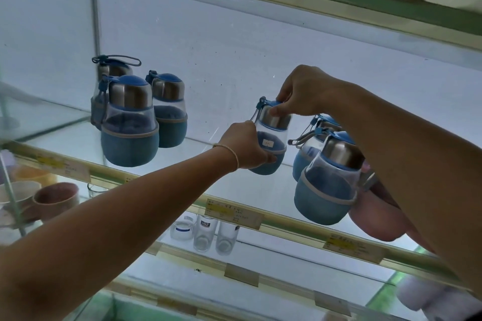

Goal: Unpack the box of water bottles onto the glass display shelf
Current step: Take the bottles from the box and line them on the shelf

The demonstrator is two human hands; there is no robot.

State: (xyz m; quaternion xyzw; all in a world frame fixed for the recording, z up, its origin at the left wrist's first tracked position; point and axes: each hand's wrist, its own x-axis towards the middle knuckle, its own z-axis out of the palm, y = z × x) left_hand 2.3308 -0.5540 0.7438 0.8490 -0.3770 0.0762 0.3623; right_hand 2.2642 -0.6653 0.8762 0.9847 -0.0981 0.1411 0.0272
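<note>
The left hand (247,146) curls round the blue fabric sleeve and the right hand (302,91) pinches the steel cap of a small clear water bottle (273,129), set back from the front edge of the glass display shelf (75,146), in the open gap between three matching bottles (130,122) and two more bottles (328,180).

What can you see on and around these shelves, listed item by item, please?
held bottle: one, blue with steel cap, between the two groups
left bottles: three, blue, shelf left
right bottles: two, blue, shelf right
pink item: one, behind the right arm, kind unclear
glasses: three, clear, shelf below
bowls: at least two, pink and cream, lower left
labels: several, beige and yellow, shelf edges
shelf: one, glass
left hand: grips the held bottle's base
right hand: pinches its cap
</note>
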